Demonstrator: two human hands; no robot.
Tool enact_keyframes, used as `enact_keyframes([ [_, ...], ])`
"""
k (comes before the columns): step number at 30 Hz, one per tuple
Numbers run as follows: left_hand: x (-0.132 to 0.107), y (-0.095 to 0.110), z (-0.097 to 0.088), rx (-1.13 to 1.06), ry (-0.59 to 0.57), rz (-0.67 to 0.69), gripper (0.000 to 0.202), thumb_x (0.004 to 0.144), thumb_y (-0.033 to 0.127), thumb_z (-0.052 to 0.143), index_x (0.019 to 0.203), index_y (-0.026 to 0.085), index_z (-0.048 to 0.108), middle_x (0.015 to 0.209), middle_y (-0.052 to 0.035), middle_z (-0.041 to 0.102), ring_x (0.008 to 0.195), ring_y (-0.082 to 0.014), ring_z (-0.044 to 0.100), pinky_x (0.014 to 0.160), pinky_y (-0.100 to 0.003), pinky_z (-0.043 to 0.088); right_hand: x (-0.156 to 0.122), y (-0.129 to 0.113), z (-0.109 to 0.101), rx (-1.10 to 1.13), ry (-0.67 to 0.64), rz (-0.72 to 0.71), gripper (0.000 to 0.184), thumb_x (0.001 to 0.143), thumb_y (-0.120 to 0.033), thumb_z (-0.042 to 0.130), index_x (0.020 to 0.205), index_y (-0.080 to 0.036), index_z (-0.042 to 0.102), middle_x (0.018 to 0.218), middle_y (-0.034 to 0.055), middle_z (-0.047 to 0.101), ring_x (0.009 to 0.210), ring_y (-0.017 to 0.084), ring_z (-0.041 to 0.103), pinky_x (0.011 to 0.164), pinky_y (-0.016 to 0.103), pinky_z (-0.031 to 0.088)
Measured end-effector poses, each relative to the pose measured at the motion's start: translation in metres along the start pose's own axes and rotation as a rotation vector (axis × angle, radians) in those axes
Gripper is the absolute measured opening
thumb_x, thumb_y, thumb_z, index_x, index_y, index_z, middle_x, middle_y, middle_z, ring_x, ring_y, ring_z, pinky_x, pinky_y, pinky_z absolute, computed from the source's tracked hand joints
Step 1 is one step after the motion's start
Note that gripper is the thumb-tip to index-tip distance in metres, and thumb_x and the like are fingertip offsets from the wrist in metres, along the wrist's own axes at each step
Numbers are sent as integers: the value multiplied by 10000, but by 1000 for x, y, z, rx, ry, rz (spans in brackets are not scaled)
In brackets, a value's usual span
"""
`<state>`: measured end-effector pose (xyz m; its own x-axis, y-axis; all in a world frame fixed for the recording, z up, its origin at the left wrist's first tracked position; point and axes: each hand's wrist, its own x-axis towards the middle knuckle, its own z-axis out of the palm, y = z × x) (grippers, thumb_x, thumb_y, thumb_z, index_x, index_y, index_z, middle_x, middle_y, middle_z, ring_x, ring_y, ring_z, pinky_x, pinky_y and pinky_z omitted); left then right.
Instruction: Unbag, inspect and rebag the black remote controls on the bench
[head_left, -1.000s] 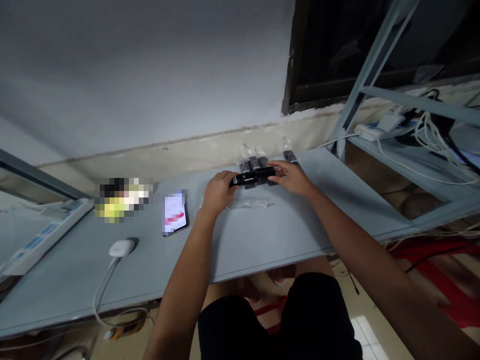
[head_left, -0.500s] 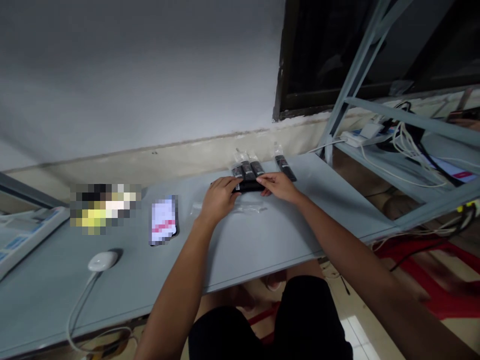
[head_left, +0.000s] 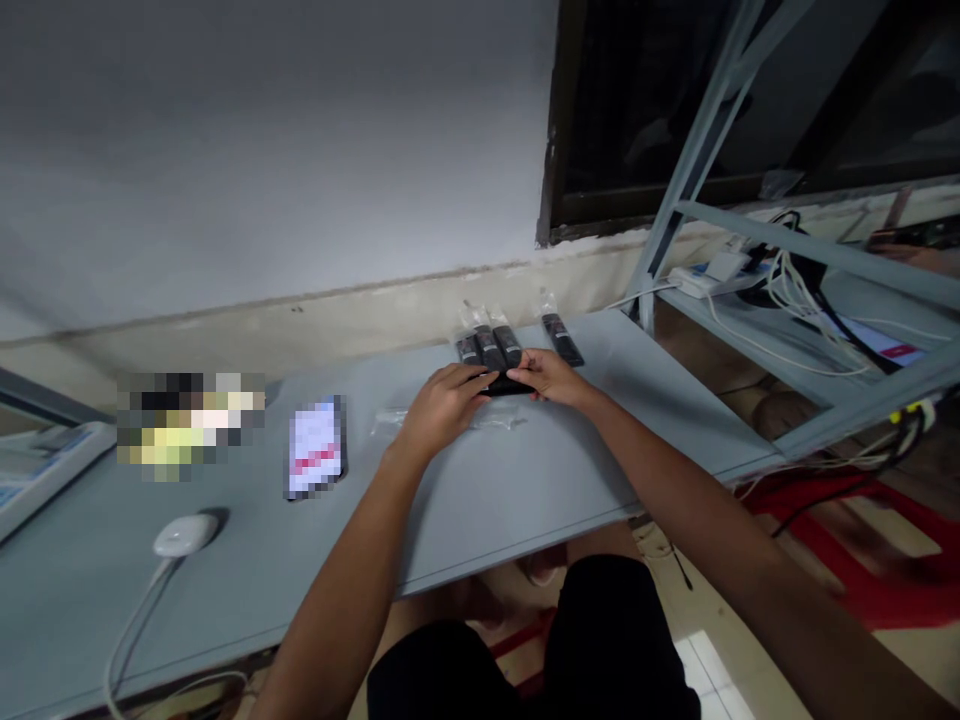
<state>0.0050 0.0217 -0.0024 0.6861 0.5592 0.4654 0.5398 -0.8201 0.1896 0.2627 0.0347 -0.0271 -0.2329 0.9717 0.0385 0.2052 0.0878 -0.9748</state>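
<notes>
A long, flat black item (head_left: pixel 511 385) lies crosswise between my hands low over the table; its exact kind is hard to make out. My left hand (head_left: pixel 444 405) is closed on its left part, fingers laid across the top. On its right part, my right hand (head_left: pixel 553 378) pinches it with the thumb on top. Just behind, three black items in clear bags (head_left: pixel 489 350) lie side by side, partly hidden by my fingers. Farther right lies another bagged black item (head_left: pixel 561 340). An empty clear plastic sleeve (head_left: pixel 499 418) rests flat in front of my hands.
On the grey table (head_left: pixel 525 490), a phone (head_left: pixel 315 450) with a blurred screen lies left of my arm. A white rounded device (head_left: pixel 184 535) trails a cable. A power strip (head_left: pixel 52 475) is at far left. A metal rack (head_left: pixel 675 220) with cables stands right.
My fingers have shifted closer together along the black item, the left hand's tips now nearly meeting the right thumb. The view has turned slightly, moving the surroundings a little left.
</notes>
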Motion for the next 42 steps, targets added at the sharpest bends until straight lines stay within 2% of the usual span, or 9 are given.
enact_keyframes([
  [4, 3, 4, -2, -23, 25, 21, 373, 1047, 296, 608, 1411, 255, 682, 1377, -126, 721, 1262, -274, 675, 1083, -498, 554, -2, -5, 2, 58, -50, -22, 493, 731, -633, 863, 828, -233, 592, 681, -28, 664, 553, 142, 612, 494, 249, 473],
  [8, 8, 14, -7, 8, 57, 23, 365, 1045, 257, 604, 1403, 279, 675, 1395, -91, 723, 1369, -271, 614, 1218, -568, 437, -3, -10, 8, 163, -152, -134, 444, 758, -514, 867, 1086, -236, 756, 1070, 45, 795, 988, 214, 735, 855, 333, 570],
  [12, 8, 20, -19, 24, 149, -93, 347, 1016, 376, 664, 1348, 282, 707, 1420, -106, 695, 1413, -295, 566, 1221, -549, 430, 1, -8, 0, 264, -56, -48, 441, 698, -455, 893, 1040, -221, 743, 953, 19, 794, 869, 196, 726, 820, 321, 544],
  [16, 0, 13, -20, -121, -130, -124, 556, 849, 545, 835, 1324, 279, 722, 1347, -92, 730, 1242, -293, 684, 1100, -452, 542, 4, -5, -15, 343, 108, -30, 461, 643, -398, 900, 974, -239, 621, 862, -31, 737, 761, 156, 672, 671, 255, 494],
  [20, -4, 8, -10, -103, -316, -206, 562, 824, 458, 850, 1346, 299, 718, 1335, -69, 753, 1197, -296, 723, 1032, -420, 573, 5, -4, -20, 322, 117, -78, 580, 653, -397, 909, 1100, -262, 565, 840, -49, 686, 666, 122, 590, 547, 215, 388],
  [24, -3, 7, -8, -59, -319, -283, 492, 876, 310, 752, 1365, 266, 710, 1259, -72, 791, 1092, -282, 765, 968, -399, 587, 7, 4, -20, 246, 129, -106, 791, 680, -405, 918, 1348, -290, 509, 918, -23, 689, 673, 134, 600, 549, 230, 434],
  [29, -3, 6, -13, -27, -267, -343, 539, 873, 221, 690, 1411, 250, 680, 1223, -81, 801, 1024, -274, 774, 930, -386, 587, 13, 18, -18, 165, 197, -34, 1444, 692, -381, 924, 1705, -325, -103, 1307, 139, 693, 796, 197, 706, 649, 322, 601],
  [36, 2, 23, -10, -15, -213, -303, 464, 929, 544, 700, 1262, 222, 726, 1119, -102, 789, 1015, -300, 750, 879, -397, 584, 18, 25, -3, 91, 296, -143, 1447, 739, -505, 899, 1705, -379, -170, 1515, 197, 560, 849, 220, 749, 689, 370, 673],
  [42, 7, 34, -5, 108, -123, -472, 410, 1005, 427, 612, 1323, 179, 687, 1167, -135, 753, 1022, -312, 734, 886, -418, 569, 18, 26, 20, 168, 291, -186, 1463, 748, -449, 913, 1700, -363, -194, 1628, 201, 431, 1080, 261, 748, 891, 413, 666],
])
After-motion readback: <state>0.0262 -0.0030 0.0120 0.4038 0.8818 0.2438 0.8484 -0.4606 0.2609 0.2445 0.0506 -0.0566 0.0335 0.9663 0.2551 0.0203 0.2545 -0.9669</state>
